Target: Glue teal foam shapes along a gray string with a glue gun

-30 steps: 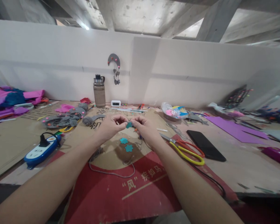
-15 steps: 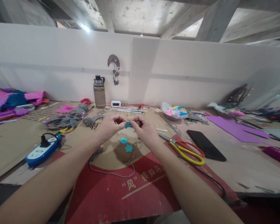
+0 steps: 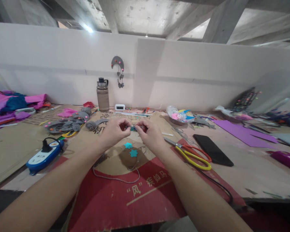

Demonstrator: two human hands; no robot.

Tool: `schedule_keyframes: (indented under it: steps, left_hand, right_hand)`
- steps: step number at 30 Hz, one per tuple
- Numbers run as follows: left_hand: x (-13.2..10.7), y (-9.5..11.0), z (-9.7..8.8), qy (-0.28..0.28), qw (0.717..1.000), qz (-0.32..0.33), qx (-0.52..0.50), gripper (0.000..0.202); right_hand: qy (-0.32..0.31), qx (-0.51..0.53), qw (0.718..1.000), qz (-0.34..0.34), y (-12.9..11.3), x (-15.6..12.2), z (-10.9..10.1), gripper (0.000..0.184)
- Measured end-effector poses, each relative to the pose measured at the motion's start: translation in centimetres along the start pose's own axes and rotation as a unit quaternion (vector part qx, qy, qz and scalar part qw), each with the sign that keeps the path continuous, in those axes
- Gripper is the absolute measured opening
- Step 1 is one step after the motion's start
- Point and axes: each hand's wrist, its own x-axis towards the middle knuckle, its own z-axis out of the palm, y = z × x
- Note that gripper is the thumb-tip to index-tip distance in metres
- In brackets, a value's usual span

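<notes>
Over the middle of the cardboard, my left hand (image 3: 116,132) and my right hand (image 3: 149,132) face each other, thumbs and forefingers pinched. Between the fingertips is a small teal cutout (image 3: 132,128), mostly covered, so its full shape is hidden. A dark bit at the right fingertips is too small to name. Just below the hands lie two turquoise flower cutouts, one farther away (image 3: 128,145) and one nearer (image 3: 133,153). Thin grey string (image 3: 116,178) loops across the red part of the cardboard (image 3: 101,199).
Scissors (image 3: 195,158) and a black phone (image 3: 212,150) lie to the right. On the left are a power strip (image 3: 42,158) and grey felt pieces (image 3: 67,124). Behind stand a bottle (image 3: 103,96), a small clock (image 3: 120,107) and a bowl of scraps (image 3: 180,120).
My left fingertips have closed in a little on the teal cutout, and less of it shows. The flower cutouts and string lie as before.
</notes>
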Motion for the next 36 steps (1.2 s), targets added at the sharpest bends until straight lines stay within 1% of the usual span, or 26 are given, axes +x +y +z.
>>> schedule_keyframes:
  steps: [3,8,11,13,15,17,19,22,27,32,36]
  left_hand:
    - [0.1,-0.3,0.1,0.001,1.000,0.005,-0.002,0.010]
    - [0.2,-0.8,0.0,-0.032,0.997,-0.034,-0.065,0.011]
    - [0.3,-0.8,-0.4,-0.049,0.996,-0.046,-0.066,0.014]
    - [0.3,-0.5,-0.5,-0.059,0.994,-0.064,-0.065,0.016]
    - [0.2,-0.2,-0.6,-0.082,0.987,-0.100,-0.098,0.019]
    - [0.2,-0.1,-0.4,-0.111,0.970,-0.138,-0.164,0.022]
    - [0.2,-0.1,-0.2,-0.128,0.953,-0.158,-0.224,0.024]
    - [0.3,-0.6,0.0,-0.133,0.945,-0.159,-0.255,0.026]
    - [0.3,-1.0,-0.2,-0.135,0.949,-0.147,-0.243,0.025]
    - [0.3,-1.0,0.0,-0.102,0.955,-0.151,-0.233,0.026]
    - [0.3,-1.1,0.1,-0.094,0.942,-0.167,-0.275,0.025]
  right_hand:
    - [-0.003,0.004,1.000,-0.002,-0.2,0.0,-0.1,0.016]
    - [-0.022,0.032,0.999,0.034,-0.3,0.0,-0.2,0.020]
    - [-0.026,0.039,0.997,0.055,-0.2,0.0,-0.3,0.023]
    - [-0.029,0.043,0.997,0.056,-0.1,0.1,-0.3,0.023]
    - [-0.030,0.042,0.997,0.053,-0.1,0.1,-0.3,0.022]
    - [-0.029,0.037,0.997,0.054,-0.1,0.1,-0.3,0.020]
    - [-0.028,0.030,0.997,0.058,-0.1,0.2,-0.4,0.019]
    - [-0.029,0.027,0.997,0.061,-0.2,0.2,-0.4,0.019]
    - [-0.027,0.033,0.997,0.063,-0.1,0.1,-0.2,0.019]
    - [-0.027,0.045,0.996,0.065,0.1,0.0,-0.1,0.019]
    - [-0.026,0.052,0.995,0.077,0.1,0.0,-0.1,0.019]
